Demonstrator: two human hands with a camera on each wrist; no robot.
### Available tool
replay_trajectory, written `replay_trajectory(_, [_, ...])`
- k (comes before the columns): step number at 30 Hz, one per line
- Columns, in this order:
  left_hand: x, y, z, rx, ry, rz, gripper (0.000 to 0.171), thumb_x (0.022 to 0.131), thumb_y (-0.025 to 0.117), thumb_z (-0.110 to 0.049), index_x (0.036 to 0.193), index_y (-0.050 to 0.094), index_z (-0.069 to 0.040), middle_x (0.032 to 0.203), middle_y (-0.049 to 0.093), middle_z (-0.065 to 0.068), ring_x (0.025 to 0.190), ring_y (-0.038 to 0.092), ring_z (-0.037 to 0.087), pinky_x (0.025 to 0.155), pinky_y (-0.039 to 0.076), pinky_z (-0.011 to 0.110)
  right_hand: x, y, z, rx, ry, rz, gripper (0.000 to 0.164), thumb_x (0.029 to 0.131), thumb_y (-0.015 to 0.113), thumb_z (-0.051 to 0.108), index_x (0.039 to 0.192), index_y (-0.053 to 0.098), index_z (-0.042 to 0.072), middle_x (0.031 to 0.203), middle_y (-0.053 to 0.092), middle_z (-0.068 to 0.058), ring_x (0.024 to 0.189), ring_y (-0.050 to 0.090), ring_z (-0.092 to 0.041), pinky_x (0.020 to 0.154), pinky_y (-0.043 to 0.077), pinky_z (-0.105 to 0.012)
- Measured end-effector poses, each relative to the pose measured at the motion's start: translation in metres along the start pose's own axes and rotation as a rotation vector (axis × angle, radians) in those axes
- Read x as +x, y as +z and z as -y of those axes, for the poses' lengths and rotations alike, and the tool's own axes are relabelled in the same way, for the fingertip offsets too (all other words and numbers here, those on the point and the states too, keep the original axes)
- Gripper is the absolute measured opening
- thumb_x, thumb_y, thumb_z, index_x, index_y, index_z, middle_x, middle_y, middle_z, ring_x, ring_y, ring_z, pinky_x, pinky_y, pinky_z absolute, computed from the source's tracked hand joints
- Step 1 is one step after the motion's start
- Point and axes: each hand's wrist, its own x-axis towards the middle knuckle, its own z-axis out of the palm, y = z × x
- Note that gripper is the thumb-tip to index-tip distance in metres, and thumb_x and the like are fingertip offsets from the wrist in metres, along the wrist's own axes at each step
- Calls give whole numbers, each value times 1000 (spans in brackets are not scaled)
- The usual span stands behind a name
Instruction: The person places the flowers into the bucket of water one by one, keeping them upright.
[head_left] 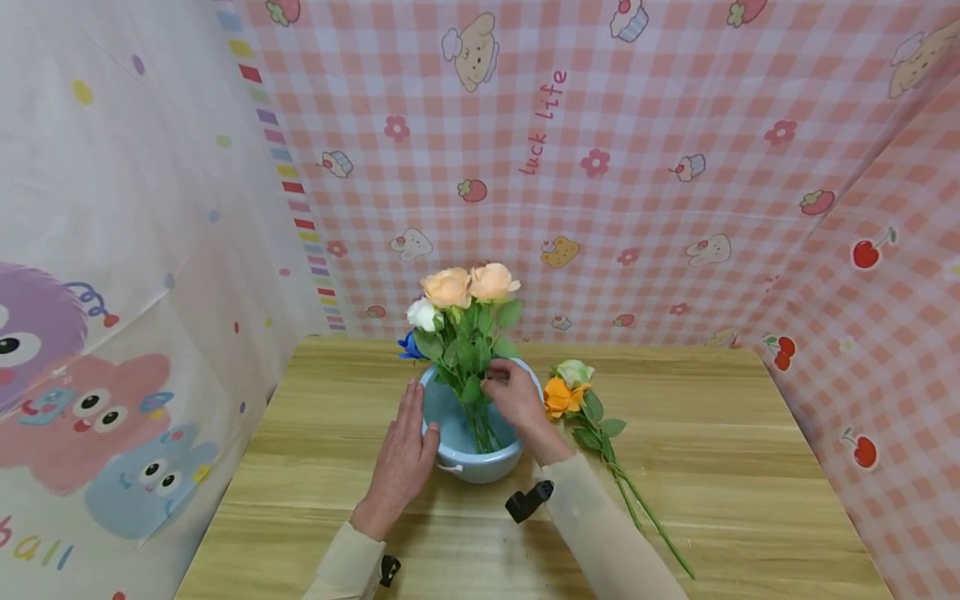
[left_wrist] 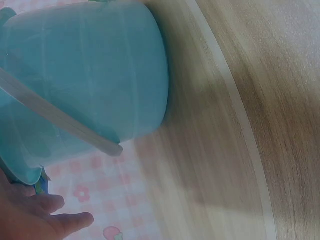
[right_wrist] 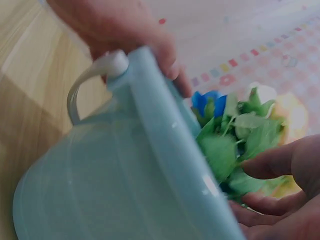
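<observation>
A light blue bucket (head_left: pixel 480 468) with a handle (left_wrist: pixel 60 120) stands on the table. Leaning in it are artificial flowers: two peach roses (head_left: pixel 447 288), a white one (head_left: pixel 424 315) and a blue one (head_left: pixel 410 345), their stems (head_left: pixel 480 423) inside. My left hand (head_left: pixel 405 454) rests against the bucket's left rim, fingers straight and thumb near the edge. Over the right rim reaches my right hand (head_left: pixel 516 398), its fingertips at the green leaves (right_wrist: pixel 220 155). The right wrist view shows its thumb (right_wrist: pixel 270 162) and fingers apart, leaves around them; the stems are hidden there.
Right of the bucket, an orange flower (head_left: pixel 562 398) and a pale green rose (head_left: pixel 575 372) lie with long stems toward the front of the wooden table (head_left: pixel 720 450). A pink checked cloth (head_left: pixel 570 208) hangs behind, and a white patterned sheet (head_left: pixel 150 250) on the left.
</observation>
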Motion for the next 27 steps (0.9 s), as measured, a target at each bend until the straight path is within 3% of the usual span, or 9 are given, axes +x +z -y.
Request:
replay_trajectory(4, [0, 0, 0, -6, 5, -4, 65, 108, 45, -21, 163, 19, 4, 171, 14, 19, 155, 22, 36, 118, 30, 64, -10, -6, 3, 84, 11, 55, 59, 100, 62, 10, 154, 42, -5, 155, 46, -26, 141, 47, -42, 113, 43, -51])
replay_trajectory(9, [1, 1, 0, -18, 8, -11, 66, 107, 47, -19, 162, 20, 5, 171, 14, 19, 155, 23, 37, 116, 31, 66, -23, -15, 2, 102, 5, 65, 69, 101, 62, 18, 160, 32, 0, 164, 33, -22, 148, 36, -42, 118, 36, -55])
replay_trajectory(15, [0, 1, 1, -15, -4, -9, 65, 108, 45, -21, 162, 20, 5, 171, 14, 20, 155, 22, 38, 117, 29, 66, -35, -25, -3, 73, -77, 9, 66, 101, 65, 26, 159, 39, 6, 162, 41, -15, 147, 41, -37, 117, 38, -53])
replay_trajectory(21, [0, 2, 1, -19, -3, -11, 65, 108, 46, -20, 162, 20, 5, 171, 15, 20, 155, 22, 37, 116, 31, 66, -46, -34, -6, 91, -201, -78, 52, 101, 67, 21, 147, 53, 1, 149, 55, -18, 139, 50, -39, 115, 40, -54])
replay_trajectory(27, [0, 3, 2, -19, 5, -16, 64, 109, 44, -22, 162, 21, 4, 171, 15, 19, 155, 23, 36, 116, 32, 66, -54, -43, -9, 110, -233, -161, 38, 101, 67, 18, 135, 63, 2, 136, 64, -21, 126, 61, -36, 109, 47, -52])
